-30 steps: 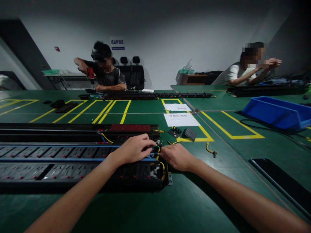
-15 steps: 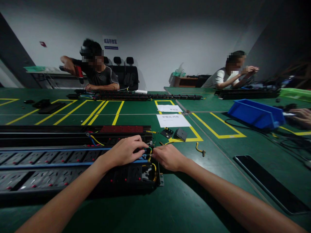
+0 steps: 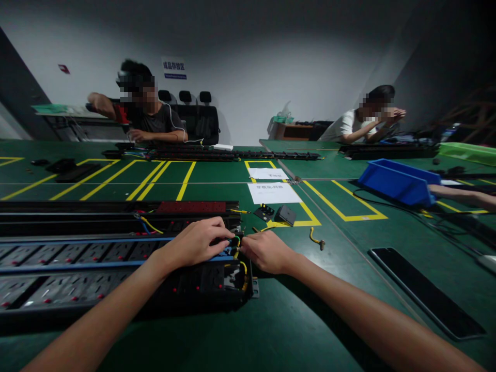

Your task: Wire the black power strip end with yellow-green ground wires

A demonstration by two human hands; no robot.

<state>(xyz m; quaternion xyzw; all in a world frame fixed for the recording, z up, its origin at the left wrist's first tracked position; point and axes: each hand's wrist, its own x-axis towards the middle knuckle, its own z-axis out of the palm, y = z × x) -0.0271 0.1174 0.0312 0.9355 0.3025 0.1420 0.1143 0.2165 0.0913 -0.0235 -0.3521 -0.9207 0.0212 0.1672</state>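
A long black power strip [image 3: 89, 253] with blue edges lies across the left of the table. My left hand [image 3: 197, 240] is bent over its right end, thumb on the near side and fingers on the far side, holding it. A short yellow-green wire [image 3: 237, 249] curves out of that end between my hands. Against the same end, my right hand [image 3: 267, 251] is closed with fingertips pressed together; whatever they pinch is hidden. In front lies a second power strip [image 3: 73, 289] with red switches, a yellow wire [image 3: 245, 274] looping at its open end.
Behind lie black rails with a dark red module [image 3: 191, 206]. Small black parts [image 3: 285, 215], a loose yellow wire [image 3: 315, 237], paper labels [image 3: 273, 193], a phone [image 3: 424, 292] and a blue bin [image 3: 399, 181] are rightward. Two people sit opposite; another person's arm [image 3: 465, 196] reaches in at right.
My hands keep nearly the same pose at the strip's end. The view has shifted slightly. At right, another person's arm has reached further in, to the blue bin.
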